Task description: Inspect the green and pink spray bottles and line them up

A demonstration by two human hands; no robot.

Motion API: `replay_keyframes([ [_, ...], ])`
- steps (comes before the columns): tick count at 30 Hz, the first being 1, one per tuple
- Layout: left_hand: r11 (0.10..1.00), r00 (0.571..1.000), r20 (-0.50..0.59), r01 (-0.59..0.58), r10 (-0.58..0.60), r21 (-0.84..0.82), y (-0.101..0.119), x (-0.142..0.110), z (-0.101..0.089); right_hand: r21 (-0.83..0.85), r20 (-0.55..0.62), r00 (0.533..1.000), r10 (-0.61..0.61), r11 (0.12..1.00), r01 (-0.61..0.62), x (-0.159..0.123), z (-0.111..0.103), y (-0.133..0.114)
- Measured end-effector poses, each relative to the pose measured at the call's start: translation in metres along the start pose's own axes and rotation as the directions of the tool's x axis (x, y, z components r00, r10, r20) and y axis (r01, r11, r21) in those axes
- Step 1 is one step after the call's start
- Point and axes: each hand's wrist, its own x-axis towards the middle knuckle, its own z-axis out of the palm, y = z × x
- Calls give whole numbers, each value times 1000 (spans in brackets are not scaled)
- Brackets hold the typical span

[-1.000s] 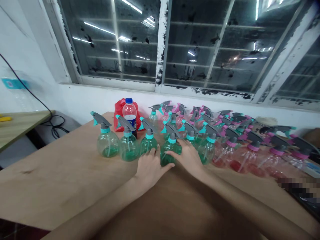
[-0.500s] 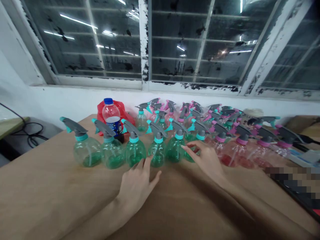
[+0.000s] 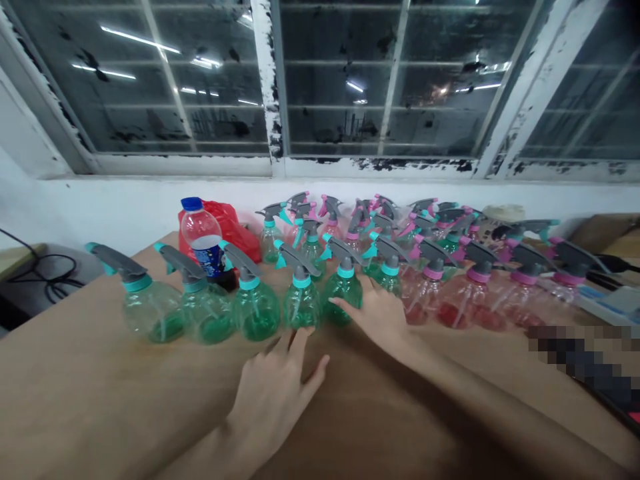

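A front row of round, clear spray bottles with grey trigger heads stands on the table. Those on the left have turquoise collars and green liquid. My right hand (image 3: 383, 317) is closed round the side of one green spray bottle (image 3: 343, 297), its thumb across the front and its fingers partly hidden behind. To the left of that one stands another green spray bottle (image 3: 301, 307). Just before its base is my left hand (image 3: 273, 390), open, fingers stretched forward and thumb apart; I cannot tell whether a fingertip touches the bottle.
Pink-collared spray bottles (image 3: 455, 310) with red liquid continue the row rightward. More spray bottles crowd behind, near the wall. A blue-capped drink bottle (image 3: 203, 240) and a red plastic bag (image 3: 233, 230) stand back left. A blurred dark item lies at the right edge of the wooden table (image 3: 75, 393).
My right hand has moved left and forward, from beside the green spray bottle to closing round it. My left hand stays low before the row. The whole view has shifted slightly.
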Motion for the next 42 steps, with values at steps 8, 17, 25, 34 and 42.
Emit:
replay_keyframes([
  [8,966,997,57,-43,60,-255,7,0,6,-48,14,999,-40,998,40,-25,-22,11],
  [17,901,987,-53,-159,151,-404,44,4,27,-43,-1,986,-165,985,165,-92,-66,40],
  [25,745,926,36,-279,377,-606,81,-2,27,319,67,960,-273,917,238,-96,-101,79],
  [34,629,808,15,-446,589,-637,101,13,39,822,8,993,-122,565,63,-94,-97,80],
  [42,767,821,73,-492,566,-411,68,16,77,801,25,988,-153,594,72,-85,-94,79],
])
